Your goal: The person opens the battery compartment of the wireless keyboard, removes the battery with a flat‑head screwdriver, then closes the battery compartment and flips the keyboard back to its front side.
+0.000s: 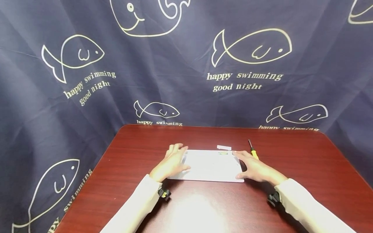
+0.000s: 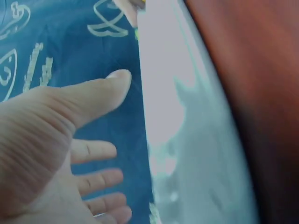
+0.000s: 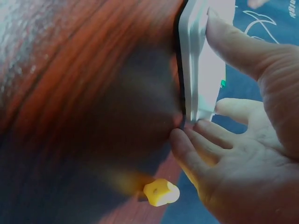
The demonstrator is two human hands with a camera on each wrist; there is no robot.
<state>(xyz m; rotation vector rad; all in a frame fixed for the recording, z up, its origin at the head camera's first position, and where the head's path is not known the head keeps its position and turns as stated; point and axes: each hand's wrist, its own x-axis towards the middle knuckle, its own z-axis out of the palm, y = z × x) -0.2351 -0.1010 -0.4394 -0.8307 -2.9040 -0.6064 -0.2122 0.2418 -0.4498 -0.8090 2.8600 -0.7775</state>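
A flat white keyboard-like device point(image 1: 209, 166) lies on the table, a small compartment at its back right showing something green and yellow point(image 1: 223, 153), perhaps batteries. My left hand point(image 1: 172, 163) is at its left end, thumb and fingers spread; in the left wrist view the thumb point(image 2: 100, 93) appears apart from the white edge. At the right end, my right hand point(image 1: 254, 166) holds the device by its side. The right thumb point(image 3: 233, 39) rests against it and the fingertips point(image 3: 180, 137) touch round the corner. No keys show on the face in view.
Behind the device lies a small white strip, like a cover point(image 1: 224, 147). A screwdriver with a yellow handle point(image 1: 254, 153) lies right of it, beyond my right hand. The reddish-brown table point(image 1: 140, 142) ends at a dark blue fish-patterned curtain point(image 1: 186, 64).
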